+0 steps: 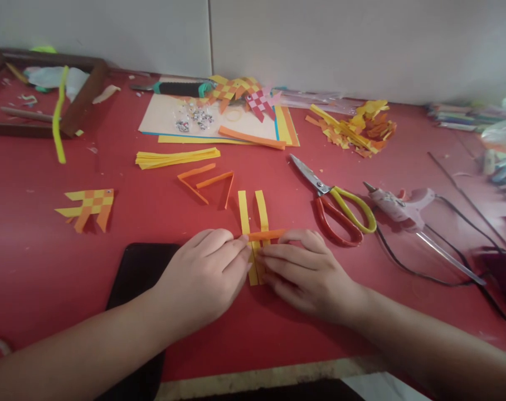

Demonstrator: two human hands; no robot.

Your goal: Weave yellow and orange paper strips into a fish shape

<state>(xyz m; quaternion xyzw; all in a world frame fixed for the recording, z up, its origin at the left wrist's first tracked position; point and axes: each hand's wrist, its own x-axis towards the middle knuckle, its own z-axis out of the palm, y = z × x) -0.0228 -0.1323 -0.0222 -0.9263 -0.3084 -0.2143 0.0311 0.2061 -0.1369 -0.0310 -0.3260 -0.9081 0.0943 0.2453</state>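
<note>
My left hand (203, 273) is closed, its thumb and fingers pinching the left end of an orange paper strip (266, 235). That strip lies crosswise over two upright yellow paper strips (244, 211). On the other side my right hand (307, 275) has its fingers bent, with the index finger at the orange strip's right end and the others pressing on the right yellow strip. Parts of the yellow strips are hidden beneath the fingers. Two folded orange strips (214, 181) lie just beyond, and a woven paper fish (89, 204) rests to the left.
Scissors (320, 186) and a glue gun (399, 207) with its cord lie at right. A black phone (140, 273) is partly under my left forearm. Yellow strips (178, 157), paper sheets (161, 117), a cutter knife (181, 88), paper scraps (361, 131) and a wooden frame (86, 89) stand farther back.
</note>
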